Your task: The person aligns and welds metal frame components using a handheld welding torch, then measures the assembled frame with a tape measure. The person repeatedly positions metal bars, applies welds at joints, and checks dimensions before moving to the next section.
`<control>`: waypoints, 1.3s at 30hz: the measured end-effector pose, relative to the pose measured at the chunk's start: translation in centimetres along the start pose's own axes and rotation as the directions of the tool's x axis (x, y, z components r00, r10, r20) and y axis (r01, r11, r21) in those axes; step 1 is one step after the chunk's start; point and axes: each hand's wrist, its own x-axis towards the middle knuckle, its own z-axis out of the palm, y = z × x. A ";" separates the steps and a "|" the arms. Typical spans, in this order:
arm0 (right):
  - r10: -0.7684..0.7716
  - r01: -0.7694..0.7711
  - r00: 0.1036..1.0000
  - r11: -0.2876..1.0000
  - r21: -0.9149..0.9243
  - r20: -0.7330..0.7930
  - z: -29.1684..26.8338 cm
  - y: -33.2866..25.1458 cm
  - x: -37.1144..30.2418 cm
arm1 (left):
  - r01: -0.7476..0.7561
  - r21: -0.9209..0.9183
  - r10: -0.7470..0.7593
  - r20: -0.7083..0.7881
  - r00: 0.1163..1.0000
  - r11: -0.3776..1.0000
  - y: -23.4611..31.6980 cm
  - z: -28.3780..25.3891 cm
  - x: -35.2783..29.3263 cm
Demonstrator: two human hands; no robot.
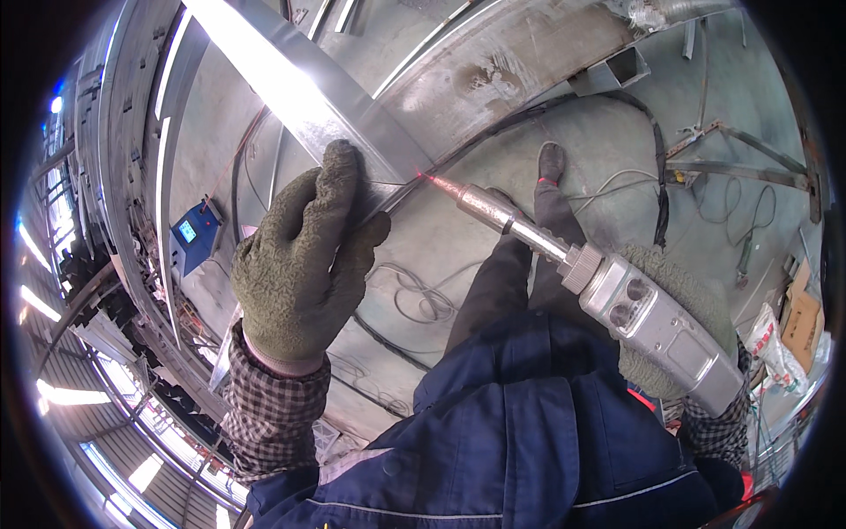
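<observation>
My right hand (692, 286), in a green textured glove, is wrapped round a silver handheld laser welding gun (656, 322); the gun's body hides most of its fingers. The gun's narrow copper-coloured nozzle points up and left, with a red light spot at the end corner of a long shiny metal profile (273, 84). My left hand (295, 256), gloved alike, holds the near end of that profile, index finger on its upper face and thumb below the end edge. What lies under the palm is hidden.
A rusty steel beam (520, 53) crosses beyond the profile. A thick black cable (656, 150) loops over the floor, with thinner grey cables (423, 295) near my legs. A blue box with a lit screen (198, 234) stands at left. Cardboard (800, 322) lies at right.
</observation>
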 end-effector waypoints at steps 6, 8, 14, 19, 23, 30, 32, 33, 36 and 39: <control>-0.041 0.041 0.999 0.999 -0.035 0.011 -0.4 -0.3 -0.4 | 0.002 -0.011 -0.002 0.008 1.000 1.000 0.1 -0.1 0.0; -0.062 0.061 0.998 0.997 0.044 0.027 -0.7 0.2 -0.4 | -0.002 -0.002 0.002 0.013 1.000 1.000 0.1 -0.2 0.0; -0.112 0.100 0.991 0.983 0.155 0.069 -2.1 1.5 -0.5 | -0.006 0.020 0.006 0.009 1.000 1.000 0.1 -0.2 0.1; -0.088 0.053 0.989 0.962 0.269 0.120 -1.7 1.2 -0.5 | -0.035 0.022 0.035 -0.012 0.999 0.999 -0.1 0.0 0.2; -0.074 0.046 0.990 0.974 0.223 0.117 -0.8 0.5 0.0 | -0.076 0.025 0.078 -0.066 0.995 0.997 -0.3 0.3 0.4; -0.104 0.096 0.991 0.991 0.088 0.083 -0.8 0.0 0.3 | -0.088 0.030 0.090 -0.072 0.993 0.996 -0.4 0.3 0.4; -0.108 0.102 0.991 0.992 0.076 0.081 -0.9 0.0 0.4 | -0.067 0.053 0.070 -0.063 0.996 0.996 -0.4 0.3 0.3; -0.109 0.104 0.991 0.992 0.073 0.080 -0.9 0.0 0.4 | -0.063 0.062 0.067 -0.064 0.996 0.996 -0.4 0.3 0.3; -0.107 0.102 0.991 0.993 0.059 0.078 -0.8 0.0 0.6 | -0.076 0.064 0.081 -0.071 0.994 0.995 -0.5 0.4 0.4; -0.105 0.102 0.992 0.994 0.045 0.071 -0.7 0.0 0.7 | -0.077 0.070 0.081 -0.055 0.995 0.995 -0.5 0.3 0.5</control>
